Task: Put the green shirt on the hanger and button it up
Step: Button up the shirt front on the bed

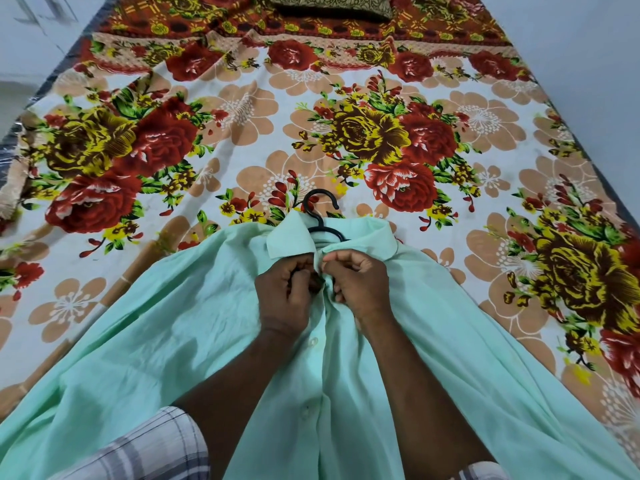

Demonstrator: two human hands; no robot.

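— While the green shirt (pixel 173 323) is spread front-up on the floral bedsheet (pixel 242 133), where is the hanger (pixel 323 224) located?

— The hanger is seated inside the neck opening. Only its black hook and a short part of its shoulders are exposed, just above the collar (pixel 291 237). The remainder is covered by fabric.

— How are the hands placed relative to the shirt?

— Both hands are set on the front placket, directly below the collar and close together at the centre line. The left hand (pixel 285 289) is curled, and one placket edge is pinched between its thumb and fingers. The right hand (pixel 360 282) is curled likewise, and the opposite edge is gripped at its fingertips. The two sets of fingertips are nearly touching across the placket.

— Can the button under the fingers be seen?

— It cannot be determined, because that point is hidden by the fingers. One pale button (pixel 313 341) is visible lower on the placket, between the forearms.

— What else is recorded?

— A plaid sleeve (pixel 156 445) is seen at the lower left, and a patterned pillow (pixel 332 5) is seen at the far end of the bed.
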